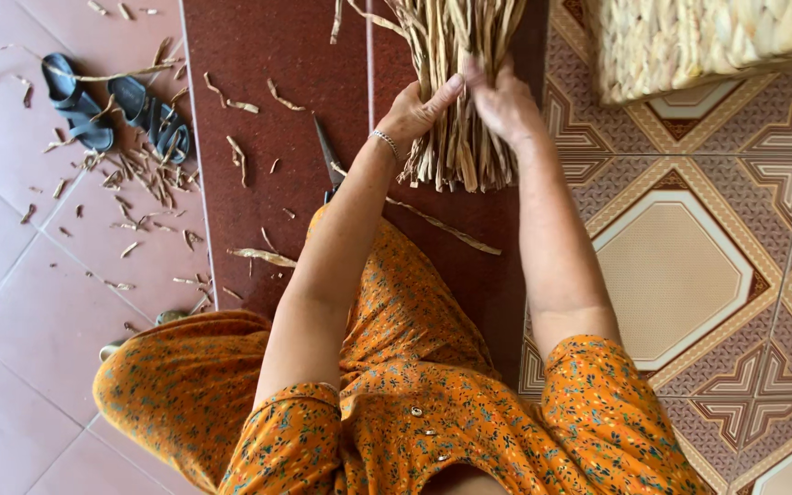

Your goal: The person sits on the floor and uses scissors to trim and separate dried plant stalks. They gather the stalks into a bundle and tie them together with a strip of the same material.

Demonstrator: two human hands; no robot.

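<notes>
Two bare hands close on a bundle of dried straw-coloured stalks (458,101) held upright over a dark red step, its cut ends hanging just above the step's surface near the far edge. The left hand (412,115) wraps the bundle from its left side, thumb stretched across the front of the stalks and the other fingers hidden behind them, so the stalks sit inside its grasp; a thin bracelet (384,139) circles that wrist. The right hand (504,103) presses in from the right, its fingers (475,73) curled into the stalks near the top of the gathered section — the fingertips are buried among the strands and cannot be told apart. Both hands touch the bundle and nearly meet at its front. A dark-handled blade (327,158) lies flat on the step just left of the left forearm. Loose strips (144,174) of the same dried plant lie scattered across the pink tiled floor to the left, around a pair of blue sandals (114,112) near its far left corner. A woven basket (698,41) of pale plaited fibre stands on the patterned tiles (680,266) at the far right — well apart from the hands.
</notes>
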